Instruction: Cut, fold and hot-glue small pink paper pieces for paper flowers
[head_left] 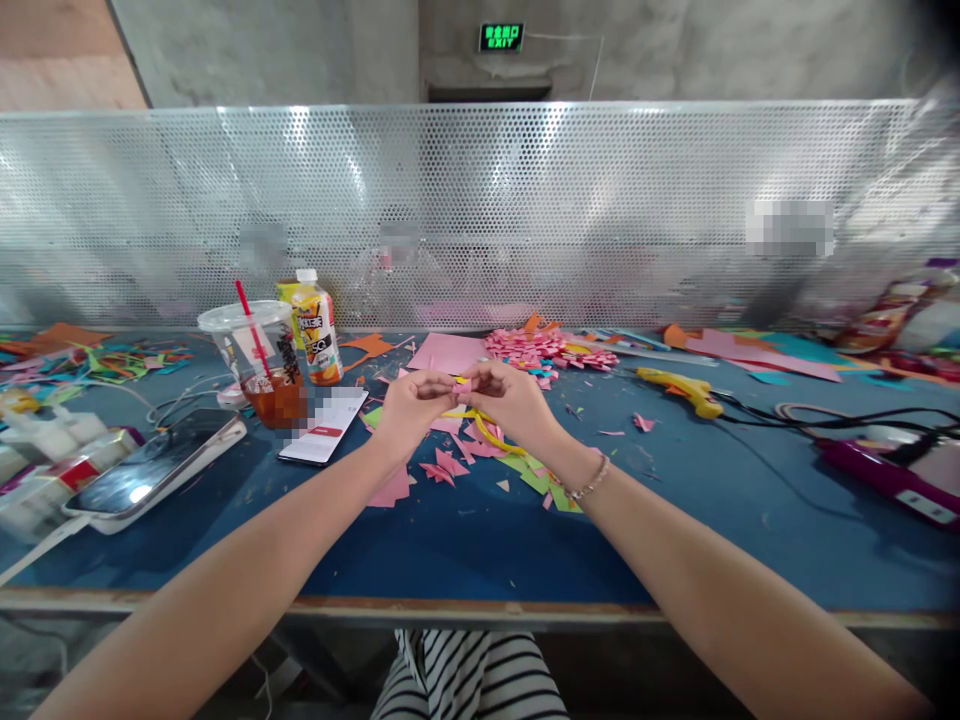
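Your left hand and right hand meet fingertip to fingertip over the blue table, both pinched shut on a small pink paper piece, with yellow scissors hanging beneath. Loosen either pinch and, I judge, it drops among the pink scraps.

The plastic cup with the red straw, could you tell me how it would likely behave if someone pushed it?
The cup is tall and narrow-based with drink only near the bottom, so it probably feels light and may tip if pushed high. Its thin clear wall likely flexes when squeezed. The straw leans through the lid and could catch a passing hand.
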